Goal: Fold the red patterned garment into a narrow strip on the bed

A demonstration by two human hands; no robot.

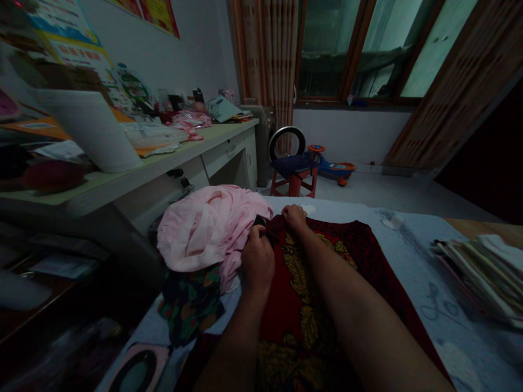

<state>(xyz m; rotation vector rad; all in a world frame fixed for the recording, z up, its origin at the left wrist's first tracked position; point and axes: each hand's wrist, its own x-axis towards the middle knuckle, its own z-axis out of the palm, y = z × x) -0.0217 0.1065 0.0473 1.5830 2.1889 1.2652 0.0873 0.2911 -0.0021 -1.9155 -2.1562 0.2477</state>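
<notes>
Red cloth with a gold leaf pattern [295, 321] lying flat on a pale blue cover [461, 348], right under both arms and bunched up at the top. Left hand [257, 260] on the bunched part, fingers pressed together and curled down, tips out of sight, so no telling whether pinching or not. Right hand [294, 216] just past it at the top edge of the red cloth, fingers close together and bent over the edge, with no telling about a pinch there either. Soft pink cloth [208, 228] in a heap just beside the left hand and touching the red cloth, with dark green flowery cloth [190, 305] partly under that heap. Off to the right, a stack of folded flat things [478, 272], too dim to tell what kind. Farther back, a long white desk [220, 149] with bags and papers on top, then a small red stool [294, 182] and a blue and orange toy car [333, 166] on the floor near the window [351, 54]
</notes>
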